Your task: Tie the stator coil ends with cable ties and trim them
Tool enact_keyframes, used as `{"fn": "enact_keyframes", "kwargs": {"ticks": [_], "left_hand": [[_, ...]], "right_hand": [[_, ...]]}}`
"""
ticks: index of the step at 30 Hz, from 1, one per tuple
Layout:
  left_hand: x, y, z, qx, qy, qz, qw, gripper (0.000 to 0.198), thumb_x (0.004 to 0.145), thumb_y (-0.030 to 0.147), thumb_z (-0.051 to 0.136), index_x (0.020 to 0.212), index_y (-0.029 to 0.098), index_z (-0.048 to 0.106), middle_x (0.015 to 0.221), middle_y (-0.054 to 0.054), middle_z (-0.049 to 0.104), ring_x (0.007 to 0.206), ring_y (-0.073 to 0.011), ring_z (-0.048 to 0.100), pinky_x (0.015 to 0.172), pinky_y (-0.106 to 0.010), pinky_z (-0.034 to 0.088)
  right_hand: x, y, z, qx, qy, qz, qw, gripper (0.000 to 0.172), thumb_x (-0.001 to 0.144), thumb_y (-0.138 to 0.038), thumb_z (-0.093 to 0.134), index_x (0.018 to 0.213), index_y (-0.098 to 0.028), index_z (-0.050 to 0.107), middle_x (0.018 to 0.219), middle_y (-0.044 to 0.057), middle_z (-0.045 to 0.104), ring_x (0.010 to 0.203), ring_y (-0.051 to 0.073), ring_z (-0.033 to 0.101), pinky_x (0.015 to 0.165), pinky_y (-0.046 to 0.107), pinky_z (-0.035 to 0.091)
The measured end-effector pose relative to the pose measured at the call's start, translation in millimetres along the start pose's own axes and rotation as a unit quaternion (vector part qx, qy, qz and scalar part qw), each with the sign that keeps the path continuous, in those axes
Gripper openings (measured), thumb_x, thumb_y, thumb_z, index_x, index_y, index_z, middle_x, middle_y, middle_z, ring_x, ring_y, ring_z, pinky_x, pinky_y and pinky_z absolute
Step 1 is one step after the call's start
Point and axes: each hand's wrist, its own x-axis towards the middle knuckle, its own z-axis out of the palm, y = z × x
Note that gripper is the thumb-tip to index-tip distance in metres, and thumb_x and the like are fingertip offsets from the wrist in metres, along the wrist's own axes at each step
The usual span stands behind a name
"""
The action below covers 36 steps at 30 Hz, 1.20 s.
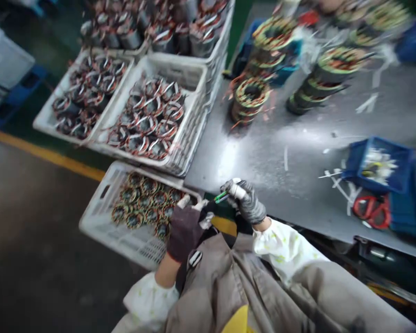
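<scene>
My right hand [244, 200], in a dark grey glove, is closed round a small white tool with a green tip [222, 196], held at the near edge of the grey metal table [298, 152]. My left hand [185, 229], in a dark maroon glove, is closed just left of it, above the corner of a white crate [100, 217] of wound motor stators; white fingertips show, and what it grips is hidden. Both hands are close together over my lap.
White crates [194, 88] full of stators stand on the floor at the left and back. Wound stators [249, 97] with green and orange wiring stand on the table. A blue tray [377, 164] of white strips and red scissors [367, 210] lie at the right.
</scene>
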Motion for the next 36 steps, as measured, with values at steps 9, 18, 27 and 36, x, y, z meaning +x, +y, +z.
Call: {"fn": "enact_keyframes", "kwargs": {"ticks": [9,18,27,36], "left_hand": [[116,96,33.0,-0.082,-0.067,0.076,0.991,0.032,0.099,0.042,0.068,0.126,0.028,0.078,0.096,-0.010,0.083,0.116,-0.0397,0.075,0.102,-0.058,0.062],[270,191,110.0,-0.282,-0.282,-0.088,0.913,0.043,0.096,0.063,0.065,0.118,0.028,0.078,0.115,-0.011,0.082,0.110,-0.0310,0.077,0.100,-0.046,0.062],[576,254,169.4,0.160,-0.147,0.198,0.956,0.070,0.091,0.042,0.073,0.152,0.012,0.058,0.156,-0.020,0.062,0.152,-0.0353,0.049,0.134,-0.052,0.020],[611,277,204.1,0.217,-0.301,0.199,0.907,0.052,0.076,0.052,0.078,0.116,0.018,0.082,0.127,-0.015,0.080,0.130,-0.0356,0.066,0.126,-0.048,0.031]], "right_hand": [[-6,-57,-125,0.043,0.008,-0.001,0.999,0.042,0.080,-0.060,0.076,0.082,-0.017,0.073,0.056,-0.002,0.057,0.045,0.010,0.047,0.045,0.023,0.036],[3,-24,-258,-0.016,0.215,-0.087,0.973,0.059,0.089,-0.073,0.064,0.109,-0.019,0.082,0.093,0.011,0.079,0.080,0.026,0.073,0.074,0.038,0.061],[43,77,-354,-0.423,0.367,0.011,0.828,0.040,0.089,-0.031,0.058,0.118,-0.017,0.081,0.099,0.016,0.076,0.085,0.029,0.068,0.085,0.043,0.055],[42,87,-357,-0.478,0.338,-0.008,0.811,0.047,0.094,-0.028,0.059,0.138,-0.026,0.076,0.104,0.011,0.079,0.086,0.027,0.068,0.082,0.038,0.054]]}}
